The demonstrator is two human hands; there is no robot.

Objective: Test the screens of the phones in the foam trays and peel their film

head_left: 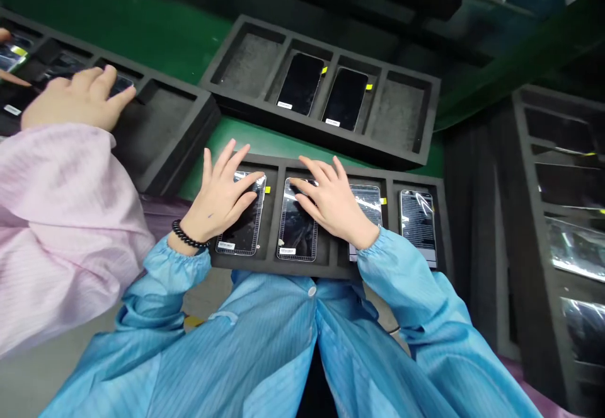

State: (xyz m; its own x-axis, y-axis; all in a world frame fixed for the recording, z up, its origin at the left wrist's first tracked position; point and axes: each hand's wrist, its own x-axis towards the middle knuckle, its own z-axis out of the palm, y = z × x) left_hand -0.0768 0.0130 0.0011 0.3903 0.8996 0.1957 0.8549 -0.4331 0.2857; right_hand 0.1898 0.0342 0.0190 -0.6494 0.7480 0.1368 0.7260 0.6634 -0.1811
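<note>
A dark foam tray [293, 269] lies right in front of me, with a smartphone in each compartment. My left hand [218, 194] is over the leftmost phone [242, 234], fingers spread, thumb and index tip at its screen. Across the second phone [297, 235] reach the fingers of my right hand [333, 203], apart and bent slightly, fingertips at the upper part of the screen. My right wrist partly covers the third phone [371, 200], which shows text lines. Text also fills the rightmost phone [418, 226]. The two left phones have dark screens with a patterned border. Neither hand grips anything.
Behind stands another foam tray [430, 121] with two dark phones [301, 84] in its middle compartments. At left, a co-worker's hand [75, 96] in a pink sleeve [70, 216] is over a further tray [196, 112]. Stacked foam trays [529, 216] stand at right.
</note>
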